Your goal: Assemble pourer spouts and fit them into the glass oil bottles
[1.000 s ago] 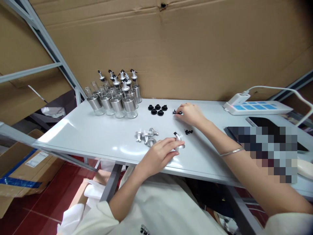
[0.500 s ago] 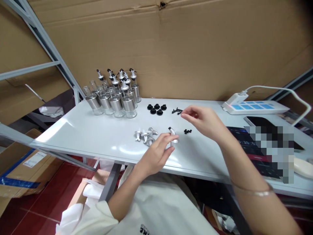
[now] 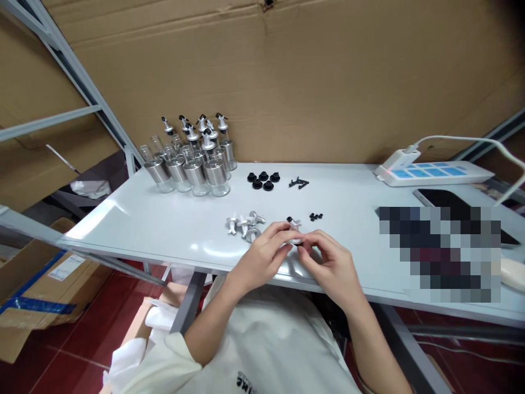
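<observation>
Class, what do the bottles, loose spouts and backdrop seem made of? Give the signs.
Bottles: probably smooth glass, being transparent; sleeves apparently brushed steel, greyish sheen. Spouts: satin metal or silvered plastic, dull highlights. Backdrop: matte cardboard, brown and creased.

the held spout (image 3: pixel 295 224) looks like silvery metal, the bottles (image 3: pixel 196 176) clear glass with satin metal sleeves (image 3: pixel 215 171), the tabletop (image 3: pixel 164 230) smooth and glossy, the backdrop (image 3: pixel 328 82) matt cardboard.

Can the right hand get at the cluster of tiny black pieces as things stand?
Likely yes: nothing visible blocks the right hand from the tiny black pieces just beyond it. It is at the silver spout with the left hand, though.
</observation>
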`<state>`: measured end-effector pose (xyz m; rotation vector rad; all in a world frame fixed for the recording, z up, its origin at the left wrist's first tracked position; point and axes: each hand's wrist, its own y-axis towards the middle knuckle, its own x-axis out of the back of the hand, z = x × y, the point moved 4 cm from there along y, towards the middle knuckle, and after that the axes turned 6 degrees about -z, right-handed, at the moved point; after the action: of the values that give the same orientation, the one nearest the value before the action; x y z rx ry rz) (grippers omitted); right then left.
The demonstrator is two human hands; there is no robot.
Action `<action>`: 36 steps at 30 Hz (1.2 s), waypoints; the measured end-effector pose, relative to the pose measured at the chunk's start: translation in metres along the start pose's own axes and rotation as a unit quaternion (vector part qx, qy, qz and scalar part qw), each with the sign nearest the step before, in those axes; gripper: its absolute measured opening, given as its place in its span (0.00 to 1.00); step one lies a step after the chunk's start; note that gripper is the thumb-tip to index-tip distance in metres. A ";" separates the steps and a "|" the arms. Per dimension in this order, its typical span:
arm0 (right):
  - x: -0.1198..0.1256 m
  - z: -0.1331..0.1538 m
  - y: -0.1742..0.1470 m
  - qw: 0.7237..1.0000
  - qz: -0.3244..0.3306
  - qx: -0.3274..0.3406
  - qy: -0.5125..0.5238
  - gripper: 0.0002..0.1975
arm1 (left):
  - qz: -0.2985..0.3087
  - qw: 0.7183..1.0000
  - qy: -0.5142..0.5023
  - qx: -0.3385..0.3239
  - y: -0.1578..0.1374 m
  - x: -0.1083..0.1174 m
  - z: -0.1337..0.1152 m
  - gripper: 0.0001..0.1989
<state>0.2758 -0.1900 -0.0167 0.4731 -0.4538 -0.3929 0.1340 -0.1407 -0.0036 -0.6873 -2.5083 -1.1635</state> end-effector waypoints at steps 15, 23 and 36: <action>0.008 -0.011 -0.006 0.990 -0.129 -0.043 0.039 0.09 | 0.075 0.995 -0.022 0.060 0.000 0.001 -0.002 0.09; 0.011 0.000 -0.002 0.991 -0.125 -0.022 0.047 0.05 | 0.105 0.988 0.005 0.115 -0.001 -0.005 0.000 0.09; 0.012 -0.003 0.000 0.985 -0.146 -0.036 0.082 0.03 | 0.127 0.987 -0.033 0.094 -0.004 -0.004 0.003 0.28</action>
<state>0.2874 -0.1944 -0.0147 0.4976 -0.2095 -0.6454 0.1351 -0.1420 -0.0099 -0.9720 -2.4529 -0.8176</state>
